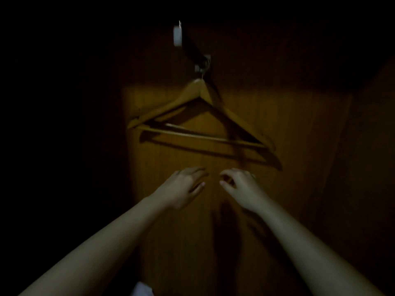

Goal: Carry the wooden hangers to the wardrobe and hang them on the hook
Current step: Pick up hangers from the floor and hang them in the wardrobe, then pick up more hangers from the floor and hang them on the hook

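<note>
A: Head view, largest item?
B: Wardrobe panel [288, 189], wooden, dim.
A: Next?
B: Wooden hangers [201, 116], hung on hook [203, 65], above both hands, apart from them.
A: Hands?
B: Left hand [181, 189], right hand [241, 186]: fingers loosely spread, holding nothing.

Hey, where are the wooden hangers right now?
In the head view, the wooden hangers hang from the hook on the wardrobe panel, centre frame, above the empty left hand and right hand.
</note>
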Available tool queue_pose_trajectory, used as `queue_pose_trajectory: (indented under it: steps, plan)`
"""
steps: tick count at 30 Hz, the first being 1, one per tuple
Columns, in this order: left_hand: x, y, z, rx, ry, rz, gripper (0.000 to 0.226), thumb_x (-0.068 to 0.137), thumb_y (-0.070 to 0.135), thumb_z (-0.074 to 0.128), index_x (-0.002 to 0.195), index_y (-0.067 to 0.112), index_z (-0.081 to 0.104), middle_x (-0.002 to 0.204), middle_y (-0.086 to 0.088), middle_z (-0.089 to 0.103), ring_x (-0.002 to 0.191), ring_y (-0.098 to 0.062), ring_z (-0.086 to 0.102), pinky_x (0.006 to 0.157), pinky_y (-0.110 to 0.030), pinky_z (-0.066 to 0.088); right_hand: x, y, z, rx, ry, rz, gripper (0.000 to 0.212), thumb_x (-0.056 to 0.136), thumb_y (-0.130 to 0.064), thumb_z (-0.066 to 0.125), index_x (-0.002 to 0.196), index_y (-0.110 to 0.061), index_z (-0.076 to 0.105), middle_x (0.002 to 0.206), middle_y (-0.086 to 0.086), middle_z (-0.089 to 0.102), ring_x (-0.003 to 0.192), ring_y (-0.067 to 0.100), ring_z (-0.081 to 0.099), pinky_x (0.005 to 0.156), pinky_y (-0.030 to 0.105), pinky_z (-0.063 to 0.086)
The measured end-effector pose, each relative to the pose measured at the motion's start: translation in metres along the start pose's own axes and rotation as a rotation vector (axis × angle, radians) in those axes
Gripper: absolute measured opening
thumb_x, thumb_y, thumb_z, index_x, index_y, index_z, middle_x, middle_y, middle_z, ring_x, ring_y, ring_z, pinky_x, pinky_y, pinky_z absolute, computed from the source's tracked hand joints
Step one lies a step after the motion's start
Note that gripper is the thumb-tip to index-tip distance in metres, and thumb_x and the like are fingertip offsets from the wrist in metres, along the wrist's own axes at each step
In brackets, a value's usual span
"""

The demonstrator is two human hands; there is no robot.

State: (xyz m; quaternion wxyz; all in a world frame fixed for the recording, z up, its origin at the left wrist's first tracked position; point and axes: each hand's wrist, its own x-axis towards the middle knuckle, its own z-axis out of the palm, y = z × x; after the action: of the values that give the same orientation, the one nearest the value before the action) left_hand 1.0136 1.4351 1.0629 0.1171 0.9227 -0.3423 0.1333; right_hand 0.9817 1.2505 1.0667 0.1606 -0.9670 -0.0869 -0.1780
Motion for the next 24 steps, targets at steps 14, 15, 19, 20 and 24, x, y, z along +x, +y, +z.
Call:
queue_pose_trajectory:
  steps: [14, 15, 19, 20, 24]
  plan:
    - [-0.114, 0.048, 0.202, -0.331, -0.641, -0.002, 0.031, 0.096, 0.035, 0.039, 0.114, 0.016, 0.056, 0.089, -0.015, 0.067, 0.072, -0.030, 0.063, 0.065, -0.044, 0.051, -0.213, 0.086, 0.140, 0.256, -0.479, 0.488, 0.028, 0.093, -0.029, 0.050, 0.119, -0.024, 0.058, 0.096, -0.010, 0.056, 0.091, 0.010, 0.054, 0.082, 0.026, 0.044]
    - [-0.122, 0.049, 0.216, -0.355, -0.669, 0.008, 0.031, 0.096, 0.034, 0.040, 0.114, 0.014, 0.057, 0.090, -0.016, 0.067, 0.075, -0.030, 0.063, 0.069, -0.045, 0.052, -0.229, 0.088, 0.150, 0.261, -0.489, 0.539, 0.027, 0.093, -0.028, 0.051, 0.117, -0.023, 0.059, 0.096, -0.008, 0.058, 0.090, 0.010, 0.054, 0.081, 0.025, 0.043]
    - [-0.161, 0.052, 0.266, -0.460, -0.796, 0.019, 0.027, 0.097, 0.022, 0.043, 0.112, 0.007, 0.061, 0.105, -0.013, 0.067, 0.094, -0.025, 0.062, 0.084, -0.036, 0.049, -0.299, 0.086, 0.192, 0.325, -0.489, 0.731, 0.024, 0.092, -0.022, 0.052, 0.112, -0.012, 0.062, 0.109, 0.007, 0.066, 0.094, 0.016, 0.059, 0.080, 0.022, 0.043]
    - [-0.172, 0.050, 0.279, -0.477, -0.834, 0.001, 0.027, 0.096, 0.020, 0.043, 0.110, 0.005, 0.061, 0.106, -0.014, 0.067, 0.096, -0.026, 0.062, 0.085, -0.036, 0.048, -0.317, 0.083, 0.202, 0.327, -0.502, 0.780, 0.025, 0.092, -0.022, 0.052, 0.112, -0.011, 0.062, 0.113, 0.009, 0.064, 0.101, 0.020, 0.060, 0.085, 0.026, 0.044]
    - [-0.224, 0.042, 0.320, -0.552, -0.999, -0.069, 0.032, 0.094, 0.020, 0.042, 0.087, -0.003, 0.062, 0.087, -0.014, 0.065, 0.084, -0.021, 0.060, 0.087, -0.037, 0.045, -0.382, 0.053, 0.235, 0.327, -0.621, 0.986, 0.030, 0.095, -0.021, 0.046, 0.117, -0.007, 0.059, 0.123, 0.011, 0.058, 0.114, 0.026, 0.054, 0.088, 0.029, 0.041]
